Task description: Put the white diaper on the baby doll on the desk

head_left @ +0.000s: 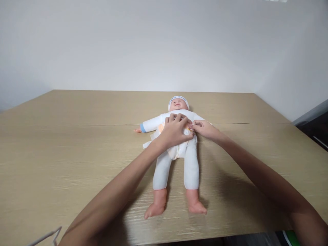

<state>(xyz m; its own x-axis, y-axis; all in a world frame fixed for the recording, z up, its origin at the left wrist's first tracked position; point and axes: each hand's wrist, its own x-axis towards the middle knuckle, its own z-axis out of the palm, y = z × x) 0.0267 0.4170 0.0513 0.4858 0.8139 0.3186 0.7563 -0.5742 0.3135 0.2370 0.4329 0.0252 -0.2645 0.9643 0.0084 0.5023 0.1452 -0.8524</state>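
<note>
A baby doll (191, 164) in a white suit and cap lies on its back on a light wooden table (64, 143), bare feet toward me. A white diaper (179, 150) sits around its waist. My left hand (174, 130) rests on the doll's belly with fingers curled over the diaper's top edge. My right hand (203, 128) pinches a small diaper tab at the doll's right side, touching my left hand.
A plain white wall stands behind the table. A thin white wire shape (47, 235) shows at the bottom left corner. Dark furniture (316, 131) sits past the table's right edge, and a green item (292, 237) lies below the front edge.
</note>
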